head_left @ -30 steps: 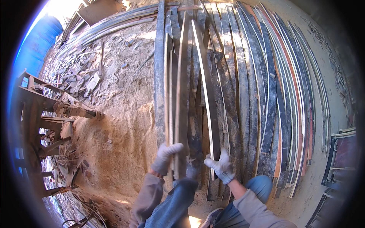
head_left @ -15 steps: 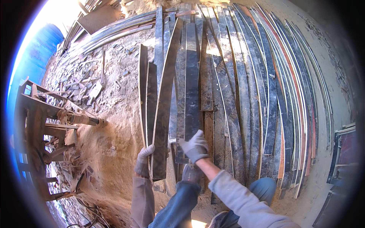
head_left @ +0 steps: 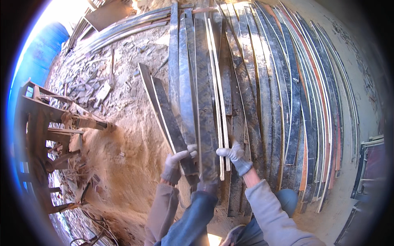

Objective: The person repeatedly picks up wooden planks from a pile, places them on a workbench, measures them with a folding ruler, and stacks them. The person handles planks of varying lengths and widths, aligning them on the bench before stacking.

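My left hand (head_left: 176, 162), in a pale glove, is closed round the lower end of two dark plywood strips (head_left: 169, 115), which lean up and left over the sandy ground. To its right, my right hand (head_left: 236, 156), gloved too, is closed on the lower end of two long plywood strips (head_left: 218, 88) turned on edge, their pale edges up. Between my hands runs a wide dark strip (head_left: 205, 110); whether a hand holds it I cannot tell. Its near end lies by my left knee and shoe. Many dark strips (head_left: 262, 106) lie side by side beneath and to the right.
On the left stands a rusty frame (head_left: 37, 119) before a blue drum (head_left: 41, 45). Broken wood scraps (head_left: 90, 84) litter the ground beyond it. More long strips (head_left: 123, 35) lie crosswise at the far left. Dark framed panels (head_left: 369, 164) stand at the right edge.
My left hand has moved right, and its strips now tilt further left. My right hand has shifted right and now grips strips standing on edge. The long strip has swung away from the left bundle.
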Tool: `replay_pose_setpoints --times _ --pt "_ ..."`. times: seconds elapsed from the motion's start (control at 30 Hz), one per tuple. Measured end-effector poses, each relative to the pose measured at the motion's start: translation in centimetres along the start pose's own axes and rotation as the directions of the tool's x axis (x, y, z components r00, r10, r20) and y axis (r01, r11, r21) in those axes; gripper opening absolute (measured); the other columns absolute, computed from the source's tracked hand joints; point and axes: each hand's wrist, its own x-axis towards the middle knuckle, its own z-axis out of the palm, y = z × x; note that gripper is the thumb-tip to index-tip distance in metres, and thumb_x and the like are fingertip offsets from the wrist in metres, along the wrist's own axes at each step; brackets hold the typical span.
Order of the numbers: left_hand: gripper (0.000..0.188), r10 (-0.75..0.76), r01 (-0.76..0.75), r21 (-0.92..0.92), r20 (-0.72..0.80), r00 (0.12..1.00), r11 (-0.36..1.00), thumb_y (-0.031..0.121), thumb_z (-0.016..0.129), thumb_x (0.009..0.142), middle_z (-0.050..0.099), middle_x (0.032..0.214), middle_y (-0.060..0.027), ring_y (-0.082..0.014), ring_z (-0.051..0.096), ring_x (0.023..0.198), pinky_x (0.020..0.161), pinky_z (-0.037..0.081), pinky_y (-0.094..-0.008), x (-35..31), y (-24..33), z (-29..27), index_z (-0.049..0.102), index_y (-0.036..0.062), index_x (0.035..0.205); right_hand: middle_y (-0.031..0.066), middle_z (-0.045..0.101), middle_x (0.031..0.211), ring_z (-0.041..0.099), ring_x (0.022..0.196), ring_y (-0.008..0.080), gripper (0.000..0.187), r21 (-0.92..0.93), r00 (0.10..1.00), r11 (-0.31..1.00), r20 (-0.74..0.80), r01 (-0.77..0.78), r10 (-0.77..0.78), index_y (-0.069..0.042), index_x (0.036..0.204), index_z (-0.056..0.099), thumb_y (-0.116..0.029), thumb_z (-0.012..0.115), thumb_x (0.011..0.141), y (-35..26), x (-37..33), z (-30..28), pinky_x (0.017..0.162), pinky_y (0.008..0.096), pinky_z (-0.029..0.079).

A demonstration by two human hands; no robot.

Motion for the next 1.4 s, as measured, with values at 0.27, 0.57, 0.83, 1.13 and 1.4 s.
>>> replay_pose_setpoints --times 0.27,0.57,0.83,1.13,1.4 --pt "0.033 0.077 -0.021 0.22 -0.247 0.966 0.975 0.007 0.075 0.09 0.077 0.096 -0.0172 -0.0317 0.078 0.083 0.075 0.066 -0.0438 1.5 -2.2 2.1 0.069 -0.0073 0.119 0.034 0.058 0.141 0.063 0.129 0.0414 0.123 -0.735 0.944 0.608 -0.32 -0.3 0.079 0.008 0.163 0.023 -0.054 0.086 0.076 0.1 0.2 3.5 0.109 0.0458 0.053" --pt "0.024 0.223 -0.076 0.465 -0.271 0.936 0.882 0.005 0.076 0.083 0.073 0.083 -0.011 -0.0224 0.071 0.068 0.063 0.059 -0.0357 1.3 -4.0 -1.8 0.069 -0.0008 0.106 0.0364 0.054 0.136 0.066 0.099 0.0407 0.12 -0.847 0.918 0.355 -0.382 -0.395 0.109 0.016 0.164 -0.005 -0.03 0.074 0.088 -1.8 -0.8 8.8 0.084 0.0527 0.058" --pt "0.029 0.296 -0.146 0.535 -0.207 0.932 0.832 0.012 0.083 0.087 0.076 0.084 -0.0117 -0.0221 0.074 0.072 0.068 0.061 -0.0355 0.2 -2.7 0.5 0.069 -0.004 0.107 0.0192 0.065 0.14 0.069 0.12 0.0265 0.13 -0.075 0.993 0.995 -0.095 0.066 -0.073 0.0 0.167 0.019 -0.022 0.102 0.07 0.2 -1.9 1.3 0.103 0.038 0.058" --pt "0.038 0.138 -0.143 0.511 0.048 0.989 0.847 0.026 0.078 0.099 0.077 0.109 -0.0095 -0.0177 0.074 0.094 0.085 0.061 -0.0329 2.8 -2.0 3.7 0.071 -0.0033 0.122 0.01 0.072 0.131 0.071 0.117 0.022 0.07 0.217 0.989 0.975 0.147 -0.055 0.023 -0.004 0.146 0.057 -0.013 0.091 0.086 -2.7 -4.4 1.1 0.1 0.0361 0.06" --pt "0.056 0.088 -0.084 0.451 0.012 0.996 0.888 0.021 0.091 0.088 0.077 0.111 -0.011 -0.0204 0.075 0.098 0.088 0.063 -0.0341 4.4 -5.4 5.5 0.065 -0.0014 0.132 0.0168 0.055 0.153 0.056 0.141 0.0273 0.108 0.012 0.992 0.992 0.003 0.122 -0.122 -0.006 0.166 0.031 -0.017 0.097 0.081 0.7 -3.9 1.3 0.118 0.0412 0.05"
